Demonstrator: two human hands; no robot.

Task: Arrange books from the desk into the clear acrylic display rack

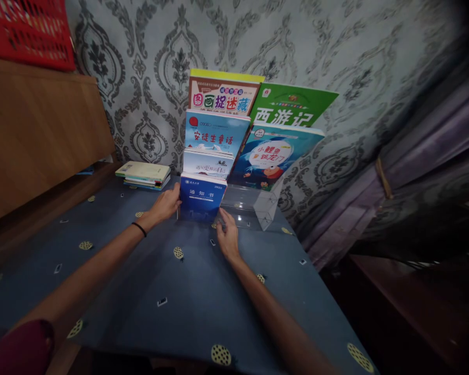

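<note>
A thin blue booklet (202, 200) with white lettering and "2022" on its cover stands in the front row of a clear plastic display rack (266, 205). At its left edge is my left hand (167, 203), fingers closed against the side. My right hand (228, 234) has its fingertips on the booklet's lower right corner. Rising in steps behind it are a pale book (211, 164), a light blue book (217, 136) and a brown book with a yellow top (223, 96). In the rack's right column, a blue fish-story book (275, 159) leans before a green book (294, 107).
A small stack of books (143, 173) lies on the table left of the rack. The table has a dark blue pineapple-print cloth (172, 281). A wooden cabinet (42, 125) with a red basket (31, 34) stands left; a tied curtain (347, 203) hangs right. Patterned wallpaper covers the wall behind.
</note>
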